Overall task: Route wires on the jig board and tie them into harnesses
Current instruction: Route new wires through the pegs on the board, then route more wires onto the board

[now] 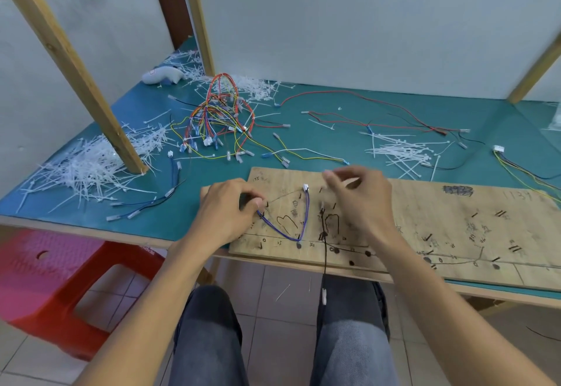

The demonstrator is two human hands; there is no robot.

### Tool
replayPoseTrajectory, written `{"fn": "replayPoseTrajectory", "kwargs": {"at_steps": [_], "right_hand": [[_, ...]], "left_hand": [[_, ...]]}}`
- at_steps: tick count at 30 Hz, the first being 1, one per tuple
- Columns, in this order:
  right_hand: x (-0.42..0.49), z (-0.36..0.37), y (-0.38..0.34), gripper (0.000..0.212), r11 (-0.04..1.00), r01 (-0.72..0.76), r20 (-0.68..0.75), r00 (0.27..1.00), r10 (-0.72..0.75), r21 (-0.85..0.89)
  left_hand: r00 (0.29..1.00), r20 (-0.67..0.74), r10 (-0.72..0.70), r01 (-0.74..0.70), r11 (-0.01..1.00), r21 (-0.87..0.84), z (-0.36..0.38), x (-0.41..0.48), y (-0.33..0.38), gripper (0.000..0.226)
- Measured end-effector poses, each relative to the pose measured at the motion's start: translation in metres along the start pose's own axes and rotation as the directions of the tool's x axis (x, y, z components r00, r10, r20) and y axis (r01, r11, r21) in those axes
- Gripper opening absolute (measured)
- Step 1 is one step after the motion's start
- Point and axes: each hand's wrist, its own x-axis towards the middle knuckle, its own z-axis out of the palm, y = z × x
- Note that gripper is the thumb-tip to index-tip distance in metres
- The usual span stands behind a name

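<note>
A wooden jig board (425, 221) with pegs and pen marks lies at the table's front edge. A blue wire (283, 233) runs over it in a V from a white connector (305, 187) down round a peg and up to my left hand (227, 209), which pinches its end by a peg. My right hand (358, 200) hovers over the board with curled fingers, blurred; what it holds is unclear. A black wire (324, 252) hangs from the pegs below it over the board's edge, ending in a white terminal.
A tangle of finished coloured harnesses (218, 118) sits behind the board. White cable ties lie in heaps at the left (88, 167) and right (397, 151). Loose red and black wires (379, 118) lie at the back. A red stool (60, 288) stands at my left.
</note>
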Motion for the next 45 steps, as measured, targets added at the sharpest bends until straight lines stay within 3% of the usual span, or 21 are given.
{"fn": "replayPoseTrajectory", "kwargs": {"at_steps": [2,5,8,11,14,17,21,24,26,28,31,33,36,41,45], "right_hand": [[0.039,-0.005,0.010,0.021,0.991,-0.064,-0.064,0.996,0.057,-0.118],[0.077,-0.001,0.024,0.036,0.943,-0.108,-0.017,0.994,0.108,-0.314],[0.093,0.008,0.030,0.019,0.923,-0.085,0.043,0.993,0.109,-0.376],[0.099,0.011,0.033,0.013,0.943,-0.051,0.043,0.997,0.069,-0.330],[0.091,0.003,0.029,0.011,0.962,0.090,-0.042,0.994,-0.104,-0.259],[0.078,-0.014,0.016,0.016,0.899,0.334,-0.123,0.917,-0.379,-0.282],[0.062,-0.039,-0.021,0.020,0.760,0.568,-0.141,0.764,-0.630,-0.317],[0.045,-0.048,-0.058,0.017,0.699,0.677,-0.104,0.697,-0.709,-0.228],[0.033,-0.054,-0.081,0.017,0.712,0.693,-0.083,0.708,-0.702,-0.114],[0.022,-0.058,-0.098,0.020,0.752,0.658,-0.051,0.752,-0.657,0.017],[0.009,-0.057,-0.112,0.018,0.807,0.545,-0.001,0.829,-0.559,0.228],[0.003,-0.052,-0.116,0.018,0.816,0.433,0.035,0.876,-0.481,0.383],[-0.001,-0.045,-0.114,0.018,0.808,0.274,0.128,0.911,-0.392,0.522],[-0.002,-0.038,-0.094,0.020,0.769,0.037,0.334,0.887,-0.319,0.638],[0.002,-0.025,-0.065,0.019,0.832,-0.051,0.457,0.853,-0.252,0.553]], "left_hand": [[1.000,-0.016,-0.017,0.017,1.000,-0.012,0.000,-0.001,0.001,0.014],[0.999,-0.049,-0.021,0.020,1.000,-0.013,0.001,-0.003,0.000,0.013],[0.997,-0.075,-0.031,0.029,0.999,-0.027,0.001,-0.004,0.001,0.014],[0.997,-0.064,-0.035,0.034,0.999,-0.009,0.001,-0.004,0.001,0.015],[0.998,-0.069,-0.016,0.016,1.000,0.001,0.000,-0.005,0.001,0.017],[0.974,-0.216,0.072,-0.069,0.997,0.021,0.000,-0.012,0.011,0.016],[0.829,-0.471,0.300,-0.310,0.949,0.059,-0.013,-0.013,0.046,0.017],[0.809,-0.422,0.409,-0.394,0.911,0.127,-0.026,-0.003,0.077,0.035],[0.832,-0.359,0.424,-0.424,0.902,0.083,-0.028,0.000,0.091,0.031],[0.837,-0.386,0.389,-0.447,0.892,-0.070,-0.028,-0.002,0.097,0.016],[0.899,-0.362,0.247,-0.387,0.834,-0.393,-0.026,-0.009,0.098,0.012],[0.941,-0.266,0.211,-0.329,0.755,-0.567,-0.025,-0.018,0.096,0.007],[0.978,-0.138,0.155,-0.202,0.559,-0.804,-0.024,-0.038,0.093,0.011],[0.999,0.033,0.043,0.013,0.399,-0.917,-0.016,-0.065,0.085,0.030],[0.987,0.163,-0.015,0.155,0.403,-0.902,0.007,-0.081,0.074,0.032]]}}
